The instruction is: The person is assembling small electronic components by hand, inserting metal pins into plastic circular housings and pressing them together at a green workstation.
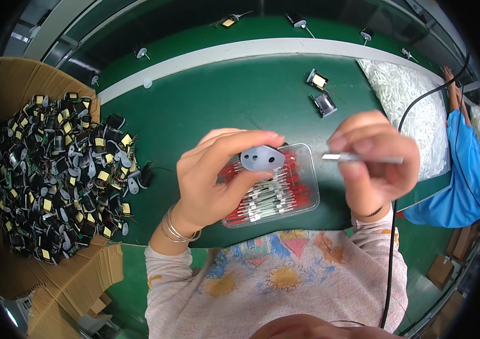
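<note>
My left hand (217, 169) is closed on a small black device with a grey oval end cap (261, 159), pinched between thumb and fingers. Three dark holes show in that cap. Away to its right, my right hand (377, 161) grips a slim silver tool (364, 159) between thumb and fingers. Its flat, bright tip points left at the device without touching it; the tool's exact kind is unclear. Under the left hand lies a clear plastic box (314, 199) of thin red and white pieces, partly covered by the hand.
At left, a cardboard box (11, 70) holds a heap of black devices (59, 175) with grey caps. Two similar devices (323, 104) lie on the green table (195, 96). A bag of white pieces (412, 107) sits at right, near a black cable (394, 248) and a person's blue garment (449, 186).
</note>
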Demonstrator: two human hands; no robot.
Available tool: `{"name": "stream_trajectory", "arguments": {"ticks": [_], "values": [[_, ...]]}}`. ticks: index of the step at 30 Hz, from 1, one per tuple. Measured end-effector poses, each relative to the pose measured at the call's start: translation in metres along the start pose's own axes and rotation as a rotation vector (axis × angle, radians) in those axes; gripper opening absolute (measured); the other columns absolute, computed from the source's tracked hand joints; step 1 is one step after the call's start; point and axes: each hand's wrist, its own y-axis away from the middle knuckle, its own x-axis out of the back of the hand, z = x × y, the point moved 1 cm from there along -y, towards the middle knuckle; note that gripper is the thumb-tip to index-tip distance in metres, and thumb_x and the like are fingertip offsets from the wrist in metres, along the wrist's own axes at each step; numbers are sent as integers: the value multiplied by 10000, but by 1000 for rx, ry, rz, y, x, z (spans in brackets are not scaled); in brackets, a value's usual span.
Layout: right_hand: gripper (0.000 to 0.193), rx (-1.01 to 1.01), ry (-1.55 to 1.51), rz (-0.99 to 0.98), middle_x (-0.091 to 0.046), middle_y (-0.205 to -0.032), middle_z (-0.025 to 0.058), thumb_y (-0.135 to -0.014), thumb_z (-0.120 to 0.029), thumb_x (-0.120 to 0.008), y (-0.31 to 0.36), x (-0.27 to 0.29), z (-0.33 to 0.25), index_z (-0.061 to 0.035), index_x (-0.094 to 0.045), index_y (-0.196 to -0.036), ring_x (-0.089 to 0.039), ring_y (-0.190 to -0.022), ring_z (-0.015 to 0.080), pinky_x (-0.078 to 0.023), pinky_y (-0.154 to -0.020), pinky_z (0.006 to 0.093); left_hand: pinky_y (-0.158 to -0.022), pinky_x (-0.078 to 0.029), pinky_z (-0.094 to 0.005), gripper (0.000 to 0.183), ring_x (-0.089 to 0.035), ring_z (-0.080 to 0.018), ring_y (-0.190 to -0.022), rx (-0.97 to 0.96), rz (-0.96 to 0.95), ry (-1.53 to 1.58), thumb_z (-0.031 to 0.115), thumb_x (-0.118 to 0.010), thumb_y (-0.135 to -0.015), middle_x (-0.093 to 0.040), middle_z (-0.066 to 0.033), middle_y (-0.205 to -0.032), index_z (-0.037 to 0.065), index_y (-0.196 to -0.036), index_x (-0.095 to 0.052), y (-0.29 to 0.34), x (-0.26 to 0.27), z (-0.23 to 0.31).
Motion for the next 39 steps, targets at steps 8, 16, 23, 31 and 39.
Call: {"name": "stream_trajectory", "arguments": {"ticks": [8, 16, 23, 31, 39], "values": [[211, -44, 90, -126, -583, -749, 140, -728, 52, -638, 1, -2, -10, 14, -511, -893, -586, -702, 239, -469, -604, 306, -829, -402, -306, 390, -661, -199, -897, -228, 42, -217, 41, -742, -700, -692, -107, -926, 48, -987, -479, 2, 1, -1], [274, 47, 227, -142, -595, -720, 149, -647, 96, -660, -2, -4, -18, 36, -528, -879, -614, -671, 249, -484, -579, 310, -878, -374, -355, 388, -653, -207, -930, -267, 76, -351, 53, -756, -689, -696, -116, -881, 66, -966, -485, 2, 0, 3], [330, 186, 330, -188, -628, -768, 151, -562, 73, -715, 6, -5, -19, 29, -563, -852, -621, -689, 261, -509, -577, 315, -905, -355, -388, 403, -648, -221, -951, -265, 90, -410, 42, -756, -686, -696, -117, -877, 65, -973, -474, 3, 0, 2], [206, 304, 362, -84, -649, -815, 153, -652, -56, -674, 9, -14, -19, 42, -607, -820, -623, -727, 268, -533, -598, 302, -927, -340, -411, 388, -649, -223, -953, -251, 90, -470, 32, -745, -696, -695, -122, -890, 61, -970, -472, 1, 1, 4], [210, 331, 345, -114, -657, -792, 152, -596, 13, -670, 7, -11, -11, 38, -635, -801, -628, -693, 259, -535, -606, 287, -938, -333, -413, 381, -648, -225, -960, -233, 96, -482, 44, -749, -701, -696, -118, -887, 64, -963, -472, 2, 1, 6]]}}
